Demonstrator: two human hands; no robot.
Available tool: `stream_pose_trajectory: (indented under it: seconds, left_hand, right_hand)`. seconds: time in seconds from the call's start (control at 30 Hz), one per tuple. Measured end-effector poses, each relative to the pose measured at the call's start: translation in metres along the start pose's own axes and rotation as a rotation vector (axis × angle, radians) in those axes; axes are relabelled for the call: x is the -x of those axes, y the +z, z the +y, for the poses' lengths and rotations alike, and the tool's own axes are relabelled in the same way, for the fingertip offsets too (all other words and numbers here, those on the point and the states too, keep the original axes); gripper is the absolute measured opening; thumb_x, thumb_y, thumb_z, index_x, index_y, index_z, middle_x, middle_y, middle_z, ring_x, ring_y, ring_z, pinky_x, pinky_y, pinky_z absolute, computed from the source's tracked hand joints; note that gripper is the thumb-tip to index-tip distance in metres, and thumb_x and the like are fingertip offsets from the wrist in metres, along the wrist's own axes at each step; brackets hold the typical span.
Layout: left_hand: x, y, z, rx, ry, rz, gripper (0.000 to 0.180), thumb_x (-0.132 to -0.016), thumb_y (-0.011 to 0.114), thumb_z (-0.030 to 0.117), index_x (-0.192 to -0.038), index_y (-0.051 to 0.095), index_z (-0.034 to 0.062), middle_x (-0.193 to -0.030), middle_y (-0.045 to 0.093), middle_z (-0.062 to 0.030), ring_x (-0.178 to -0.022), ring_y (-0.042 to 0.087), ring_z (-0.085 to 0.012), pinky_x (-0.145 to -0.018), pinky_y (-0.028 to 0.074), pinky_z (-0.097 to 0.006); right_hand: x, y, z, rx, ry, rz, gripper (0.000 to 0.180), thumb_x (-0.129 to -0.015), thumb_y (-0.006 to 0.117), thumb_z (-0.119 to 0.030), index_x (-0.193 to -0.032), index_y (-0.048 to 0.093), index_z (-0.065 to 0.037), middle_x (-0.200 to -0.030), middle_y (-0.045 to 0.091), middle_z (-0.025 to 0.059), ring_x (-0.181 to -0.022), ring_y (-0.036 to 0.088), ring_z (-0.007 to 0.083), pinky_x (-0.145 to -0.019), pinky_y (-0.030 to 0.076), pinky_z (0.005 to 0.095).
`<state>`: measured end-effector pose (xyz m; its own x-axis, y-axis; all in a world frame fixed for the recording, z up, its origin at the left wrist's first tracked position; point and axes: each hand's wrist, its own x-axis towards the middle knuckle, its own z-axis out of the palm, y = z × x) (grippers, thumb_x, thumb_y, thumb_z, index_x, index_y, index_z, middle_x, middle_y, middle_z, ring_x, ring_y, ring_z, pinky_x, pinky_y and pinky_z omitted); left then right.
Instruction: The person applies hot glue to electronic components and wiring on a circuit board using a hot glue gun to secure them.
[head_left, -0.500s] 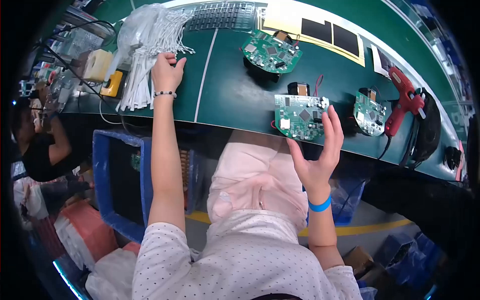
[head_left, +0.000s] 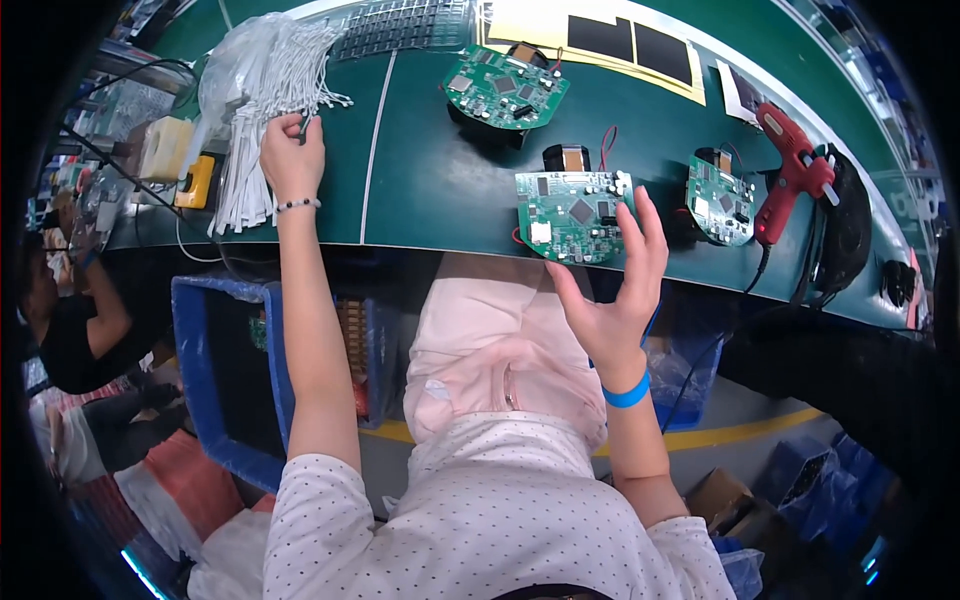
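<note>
My left hand (head_left: 293, 160) is at the loose ends of a bundle of white cables (head_left: 250, 175), thumb and fingers pinched on a thin cable end, which the fingers partly hide. Near the table's front edge lies a green circuit board (head_left: 580, 212) with a dark, copper-banded part (head_left: 566, 158) behind it and red wires. My right hand (head_left: 620, 285) spans its near right corner, thumb at the front edge and fingers along the right edge. Two similar boards stand nearby, one farther back (head_left: 508, 88) and another to the right (head_left: 722, 205).
A red glue gun (head_left: 795, 175) lies at the right beside a black bag (head_left: 850, 235). Yellow-backed sheets (head_left: 590, 50) and a clear tray (head_left: 400, 28) line the back. Left of the cables stands a yellow device (head_left: 196, 183). Blue crates (head_left: 205, 380) are below the table; another person (head_left: 95, 310) is at far left.
The whole view has shifted slightly, so the table things appear farther left and higher. My left hand has stayed by the cable ends, and my right hand keeps its place at the board.
</note>
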<state>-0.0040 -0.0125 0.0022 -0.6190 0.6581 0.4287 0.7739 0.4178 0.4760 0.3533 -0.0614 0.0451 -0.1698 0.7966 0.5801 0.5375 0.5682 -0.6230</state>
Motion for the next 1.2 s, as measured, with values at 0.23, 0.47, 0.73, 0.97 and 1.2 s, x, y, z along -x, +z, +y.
stream_pose_trajectory:
  seconds: [0.23,0.47,0.73,0.97,1.2]
  left_hand:
    - [0.115,-0.039,0.125,0.918,0.064,-0.462,0.049,-0.069,0.076,0.02,-0.107,0.053,0.0016,-0.098,0.058,-0.0087,-0.09,0.056,-0.0154,-0.074,0.046,-0.031]
    - [0.169,-0.031,0.158,1.157,0.037,-0.666,0.111,-0.055,0.085,0.028,-0.137,0.015,0.0003,-0.131,0.036,-0.0176,-0.115,0.044,-0.0255,-0.095,0.039,-0.035]
    - [0.181,-0.015,0.162,1.172,0.187,-0.564,0.108,-0.057,0.079,0.003,-0.138,0.007,0.0029,-0.141,0.021,-0.0198,-0.122,0.037,-0.0277,-0.1,0.035,-0.036]
    - [0.182,-0.013,0.162,1.17,-0.027,-0.642,0.098,-0.058,0.075,-0.004,-0.137,0.017,0.003,-0.125,0.043,-0.014,-0.109,0.05,-0.0206,-0.09,0.044,-0.031]
    - [0.165,-0.012,0.167,1.097,-0.006,-0.705,0.094,-0.057,0.077,-0.002,-0.135,0.024,0.0021,-0.107,0.058,-0.0113,-0.095,0.059,-0.0176,-0.081,0.049,-0.03]
  right_hand:
    - [0.001,-0.005,0.008,0.031,-0.011,-0.01,0.062,-0.058,0.078,-0.01,-0.113,0.052,0.0,-0.126,0.044,0.0185,-0.111,0.044,0.0359,-0.091,0.037,0.0424]
    - [-0.015,-0.05,0.006,0.066,-0.018,0.065,0.068,-0.056,0.082,-0.016,-0.115,0.052,0.0,-0.125,0.045,0.0214,-0.116,0.045,0.0347,-0.094,0.039,0.0389]
    - [-0.079,-0.174,0.148,0.08,0.363,0.415,0.06,-0.064,0.08,-0.016,-0.115,0.051,0.0,-0.115,0.053,0.0116,-0.103,0.051,0.0191,-0.082,0.044,0.0322]
    - [-0.095,-0.134,0.202,-0.146,0.693,0.05,0.038,-0.072,0.07,-0.007,-0.106,0.055,-0.001,-0.098,0.061,0.0049,-0.078,0.058,0.0111,-0.064,0.047,0.0248]
    - [-0.092,-0.144,0.197,-0.431,0.698,0.093,0.032,-0.071,0.059,0.003,-0.102,0.055,-0.001,-0.101,0.063,0.0076,-0.062,0.057,0.0106,-0.052,0.048,0.0247]
